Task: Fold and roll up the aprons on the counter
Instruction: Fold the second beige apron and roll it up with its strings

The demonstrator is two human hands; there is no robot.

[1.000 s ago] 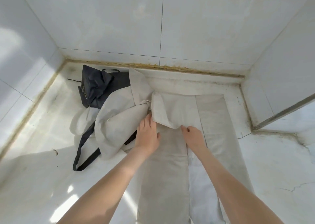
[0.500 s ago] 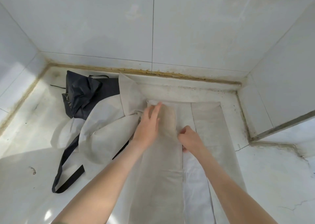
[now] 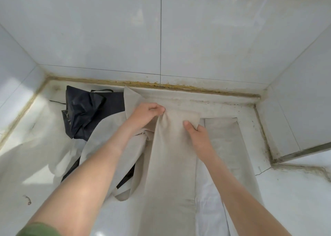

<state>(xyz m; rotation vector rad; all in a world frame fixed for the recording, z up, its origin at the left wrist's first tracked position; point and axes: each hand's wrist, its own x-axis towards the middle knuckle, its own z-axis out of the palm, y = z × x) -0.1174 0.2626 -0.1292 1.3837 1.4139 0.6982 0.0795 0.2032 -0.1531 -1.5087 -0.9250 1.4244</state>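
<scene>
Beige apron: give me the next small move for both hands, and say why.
Probably draw the far end taut and lay it flat. The left hand and right hand each pinch a far corner of the folded middle strip of the beige apron, which is puckered between them, while a side panel lies unfolded to its right, so rolling looks premature.

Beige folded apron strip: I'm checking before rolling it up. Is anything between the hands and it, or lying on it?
Nothing visible. The left hand and right hand pinch the far end of the beige folded apron strip, and its top is otherwise bare. A crumpled beige apron crowds its left edge.
</scene>
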